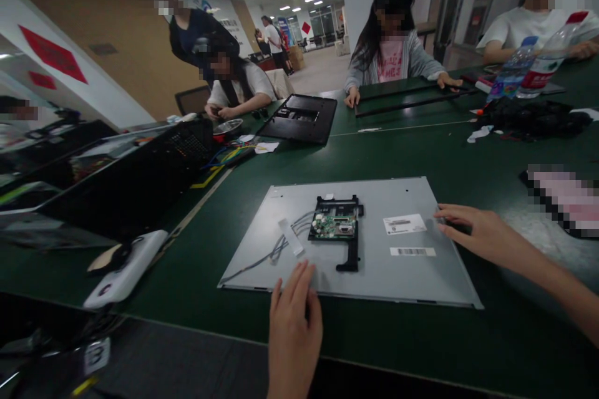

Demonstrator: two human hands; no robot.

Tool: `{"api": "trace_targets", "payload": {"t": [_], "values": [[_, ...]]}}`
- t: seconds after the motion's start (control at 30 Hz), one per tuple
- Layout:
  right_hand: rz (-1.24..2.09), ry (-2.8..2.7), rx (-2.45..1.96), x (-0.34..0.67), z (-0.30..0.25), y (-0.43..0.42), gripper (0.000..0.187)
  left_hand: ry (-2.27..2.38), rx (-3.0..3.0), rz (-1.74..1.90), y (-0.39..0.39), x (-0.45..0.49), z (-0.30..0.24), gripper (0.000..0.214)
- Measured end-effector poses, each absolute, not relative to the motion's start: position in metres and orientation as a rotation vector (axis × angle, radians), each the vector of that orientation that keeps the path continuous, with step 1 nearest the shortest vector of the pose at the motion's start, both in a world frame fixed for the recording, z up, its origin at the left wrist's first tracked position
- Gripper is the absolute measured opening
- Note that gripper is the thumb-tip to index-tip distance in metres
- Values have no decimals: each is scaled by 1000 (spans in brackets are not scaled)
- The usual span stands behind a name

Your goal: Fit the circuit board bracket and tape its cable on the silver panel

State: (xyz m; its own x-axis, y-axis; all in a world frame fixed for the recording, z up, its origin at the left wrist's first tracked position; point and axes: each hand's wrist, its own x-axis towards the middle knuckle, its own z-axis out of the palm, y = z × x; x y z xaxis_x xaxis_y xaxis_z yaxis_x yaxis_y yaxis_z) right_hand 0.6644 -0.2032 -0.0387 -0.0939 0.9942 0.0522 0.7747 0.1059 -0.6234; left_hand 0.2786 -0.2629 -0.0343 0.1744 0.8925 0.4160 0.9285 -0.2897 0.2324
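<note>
A flat silver display panel (374, 280) lies back side up on the green table in front of me. On its middle sits a green circuit board (334, 224) in a black plastic bracket (353, 252). Grey cables (257, 263) run from the board toward the panel's left corner, crossed by a strip of clear or white tape (291, 238). My left hand (296, 318) rests at the panel's near edge, fingers extended, holding nothing. At the right edge, my right hand (472, 230) touches the panel with its fingers apart. White labels (405, 224) are stuck on the panel's right part.
A black monitor back cover (299, 118) lies beyond the panel. Across the table, a person holds a black frame (416, 100). Bottles (545, 65) and black plastic bags (528, 118) lie far right. A computer case (126, 181) and a white power bank-like object (126, 268) are left.
</note>
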Motion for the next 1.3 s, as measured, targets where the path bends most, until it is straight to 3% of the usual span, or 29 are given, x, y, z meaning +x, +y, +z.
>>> {"api": "trace_targets", "payload": {"t": [0.43, 1.3], "values": [[563, -2141, -1592, 645, -35, -212, 41, -1598, -2965, -647, -282, 415, -15, 47], [766, -2216, -1436, 638, -38, -217, 52, -1916, -2896, -192, -275, 442, -23, 67]]}}
